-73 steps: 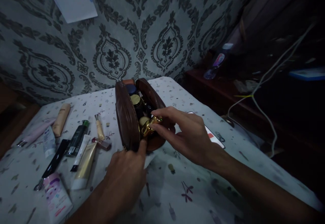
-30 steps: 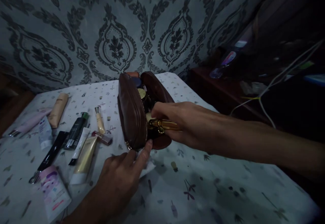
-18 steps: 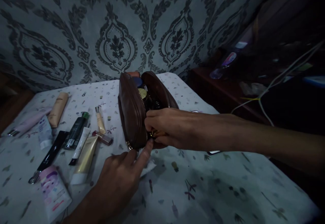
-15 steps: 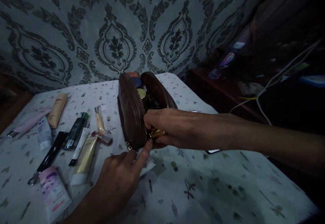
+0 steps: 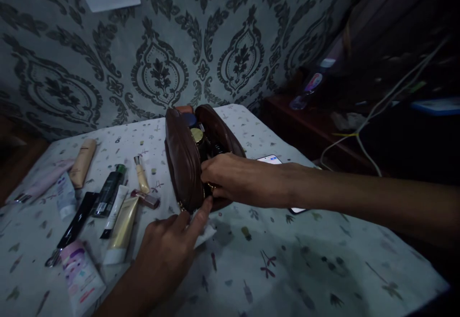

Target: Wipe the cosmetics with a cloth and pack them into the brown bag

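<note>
A brown zip-up toiletry bag [image 5: 181,159] stands unzipped on the patterned sheet, with a gold-lidded container [image 5: 197,135] and a blue round item [image 5: 189,119] showing inside. My right hand [image 5: 230,175] reaches into the bag's near end, fingers closed around a shiny gold-coloured item [image 5: 211,186] that is mostly hidden. At the bag's near corner, my left hand [image 5: 168,247] grips the edge by the zip, its index finger stretched along it. Some crumpled white material [image 5: 206,234] lies beside that hand, under the bag's end.
Several cosmetic tubes, among them a gold tube [image 5: 124,226] and a pink-and-white tube [image 5: 82,276], lie on the left. A phone [image 5: 270,159] is partly under my right forearm. Right of the bed stand a bottle [image 5: 309,89] and white cables [image 5: 377,111].
My right hand has sunk slightly deeper into the bag, and less of the gold item shows. My left hand stays at the bag's corner. The view has shifted a little.
</note>
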The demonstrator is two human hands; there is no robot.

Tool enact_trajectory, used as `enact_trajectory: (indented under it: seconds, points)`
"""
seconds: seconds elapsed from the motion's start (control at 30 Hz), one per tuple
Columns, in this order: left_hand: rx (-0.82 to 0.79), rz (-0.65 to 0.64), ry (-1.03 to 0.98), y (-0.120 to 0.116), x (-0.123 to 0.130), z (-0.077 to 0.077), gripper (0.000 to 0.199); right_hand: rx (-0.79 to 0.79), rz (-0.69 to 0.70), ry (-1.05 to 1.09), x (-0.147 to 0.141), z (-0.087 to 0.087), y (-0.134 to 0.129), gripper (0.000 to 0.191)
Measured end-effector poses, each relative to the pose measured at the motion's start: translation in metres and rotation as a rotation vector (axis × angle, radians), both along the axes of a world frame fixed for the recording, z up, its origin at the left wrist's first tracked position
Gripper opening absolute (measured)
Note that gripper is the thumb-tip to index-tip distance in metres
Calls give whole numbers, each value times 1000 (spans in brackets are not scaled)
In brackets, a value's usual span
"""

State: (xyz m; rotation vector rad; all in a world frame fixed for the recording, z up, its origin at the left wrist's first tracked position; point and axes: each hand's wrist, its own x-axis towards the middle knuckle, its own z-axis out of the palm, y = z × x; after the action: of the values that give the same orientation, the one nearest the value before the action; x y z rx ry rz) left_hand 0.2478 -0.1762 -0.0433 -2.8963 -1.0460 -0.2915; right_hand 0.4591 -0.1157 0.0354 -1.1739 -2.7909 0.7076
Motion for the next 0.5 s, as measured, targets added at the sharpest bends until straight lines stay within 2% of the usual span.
enact_trajectory:
  seconds: [0.1, 0.23, 0.5]
  points:
    - [-6, 4, 17, 1, -1, 0, 84, 19, 4, 38, 7, -1, -5, 12]
    - [3, -17, -26, 3, -4, -2, 89, 67, -45, 85, 18, 6, -12, 14]
    - [33, -89, -186, 4, -2, 1, 97, -46, -2, 39, 14, 9, -12, 19]
